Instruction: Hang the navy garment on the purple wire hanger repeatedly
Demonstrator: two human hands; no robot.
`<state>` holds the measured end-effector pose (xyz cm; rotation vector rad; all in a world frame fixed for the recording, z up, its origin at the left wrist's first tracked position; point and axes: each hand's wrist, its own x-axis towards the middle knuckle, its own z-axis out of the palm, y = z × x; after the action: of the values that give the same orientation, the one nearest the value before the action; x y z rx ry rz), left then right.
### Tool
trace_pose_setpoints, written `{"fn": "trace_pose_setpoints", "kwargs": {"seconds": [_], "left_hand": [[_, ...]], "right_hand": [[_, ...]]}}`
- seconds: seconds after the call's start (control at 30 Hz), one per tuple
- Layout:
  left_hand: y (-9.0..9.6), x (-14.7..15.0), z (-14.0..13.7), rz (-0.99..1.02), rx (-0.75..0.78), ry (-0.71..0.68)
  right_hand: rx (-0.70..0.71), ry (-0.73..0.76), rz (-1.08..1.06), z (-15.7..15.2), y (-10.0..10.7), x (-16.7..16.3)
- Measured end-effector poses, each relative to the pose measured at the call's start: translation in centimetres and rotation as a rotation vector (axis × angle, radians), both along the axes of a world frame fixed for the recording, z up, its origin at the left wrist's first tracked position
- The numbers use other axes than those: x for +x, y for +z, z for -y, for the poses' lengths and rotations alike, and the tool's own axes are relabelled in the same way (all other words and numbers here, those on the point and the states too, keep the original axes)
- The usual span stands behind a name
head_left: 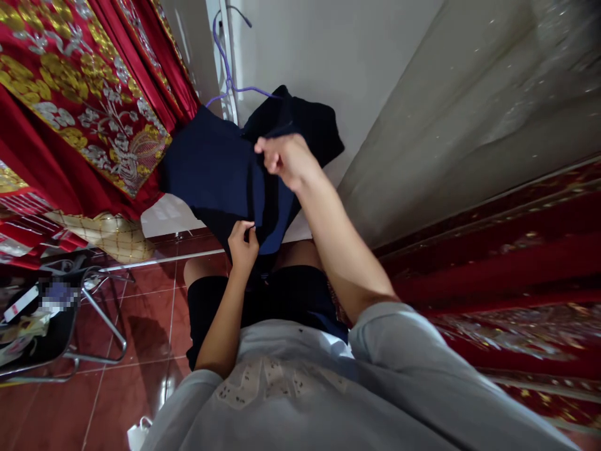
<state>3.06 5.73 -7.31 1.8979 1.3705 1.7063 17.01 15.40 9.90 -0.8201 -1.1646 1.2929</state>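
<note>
A dark blue shirt (pixel 213 166) hangs from a purple wire hanger (pixel 228 75) in front of me, its lower part reaching down over my lap. My left hand (pixel 243 247) is at the lower front of the shirt, thumb and fingertips pinched on the cloth. Higher up, my right hand (pixel 288 160) is in front of the shirt's black sleeve side with its fingers curled together. Whatever those fingers hold, if anything, is too small to make out.
Red cloth with gold and silver sequins (pixel 113 119) hangs at the left. Below it stands a black chair (pixel 70 326) with small items on its seat. A pale wall (pixel 328 44) is behind the shirt, and red decorated fabric (pixel 516 269) lies along the right.
</note>
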Motion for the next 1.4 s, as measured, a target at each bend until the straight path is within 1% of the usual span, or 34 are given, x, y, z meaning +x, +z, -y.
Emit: {"fn": "trace_pose_setpoints", "kwargs": {"seconds": [0.07, 0.1, 0.17, 0.2, 0.23, 0.27, 0.33, 0.37, 0.4, 0.47, 0.5, 0.53, 0.57, 0.6, 0.67, 0.77, 0.83, 0.87, 0.93, 1.0, 1.1, 1.2, 1.3, 1.4], "left_hand": [[-0.8, -0.3, -0.8, -0.025, 0.002, -0.009], [-0.9, -0.6, -1.2, -0.045, 0.003, -0.012], [-0.5, -1.5, -2.0, -0.108, -0.005, -0.041], [0.2, -2.0, -2.5, -0.146, -0.008, -0.069], [1.3, -2.6, -3.0, -0.182, -0.005, -0.106], [2.8, -3.0, -3.5, -0.211, 0.010, -0.144], [6.9, -3.7, -4.8, -0.234, 0.074, -0.186], [9.3, -3.8, -5.6, -0.249, 0.118, -0.174], [11.7, -3.8, -6.3, -0.267, 0.135, -0.123], [16.0, -3.7, -8.0, -0.342, 0.128, -0.037], [17.7, -3.7, -8.8, -0.394, 0.126, -0.030], [18.9, -3.7, -9.5, -0.451, 0.114, -0.039], [19.7, -3.7, -10.2, -0.512, 0.092, -0.059], [20.0, -3.9, -10.8, -0.566, 0.067, -0.078], [19.8, -4.3, -11.8, -0.643, 0.025, -0.095], [18.8, -4.9, -12.8, -0.692, 0.006, -0.072], [18.4, -5.0, -13.4, -0.722, -0.018, -0.062], [18.3, -5.0, -13.8, -0.735, -0.035, -0.057], [18.1, -4.9, -14.5, -0.746, -0.064, -0.043], [18.1, -4.7, -15.3, -0.738, -0.076, -0.027], [18.2, -4.6, -16.1, -0.724, -0.067, -0.014], [18.9, -4.6, -16.0, -0.700, -0.020, -0.039], [19.9, -4.9, -15.4, -0.663, 0.033, -0.090], [20.8, -5.3, -14.5, -0.635, 0.056, -0.156]], "right_hand": [[-0.015, -0.006, -0.042, -2.8, 3.3, -0.6], [-0.001, 0.003, -0.046, -3.6, 4.5, -1.0], [0.043, 0.031, -0.024, -3.9, 5.6, -1.6], [0.068, 0.039, -0.005, -3.5, 5.6, -1.8], [0.086, 0.037, 0.014, -2.8, 5.5, -2.0], [0.092, 0.025, 0.033, -1.9, 5.4, -2.1], [0.090, 0.003, 0.090, 0.0, 5.2, -2.1], [0.098, 0.002, 0.124, 1.0, 5.3, -2.1], [0.120, 0.015, 0.158, 1.8, 5.5, -2.1], [0.207, 0.057, 0.218, 3.0, 6.3, -2.0], [0.259, 0.067, 0.240, 3.3, 6.7, -2.0], [0.304, 0.064, 0.261, 3.4, 6.9, -1.9], [0.338, 0.047, 0.284, 3.3, 7.0, -1.9], [0.357, 0.017, 0.308, 3.0, 6.9, -1.8], [0.337, -0.041, 0.353, 1.7, 5.9, -1.6], [0.201, -0.071, 0.421, -1.5, 3.3, -1.6], [0.115, -0.053, 0.493, -3.6, 1.4, -1.8], [0.095, -0.035, 0.539, -4.5, 0.6, -1.9], [0.092, 0.015, 0.626, -5.4, -0.6, -2.1], [0.119, 0.060, 0.663, -5.6, -1.3, -2.4], [0.139, 0.076, 0.625, -5.4, -1.5, -2.9], [0.157, 0.057, 0.533, -5.3, -1.1, -3.1], [0.236, 0.035, 0.431, -5.3, -0.4, -2.9], [0.318, 0.006, 0.402, -5.3, 0.0, -2.5]]}}
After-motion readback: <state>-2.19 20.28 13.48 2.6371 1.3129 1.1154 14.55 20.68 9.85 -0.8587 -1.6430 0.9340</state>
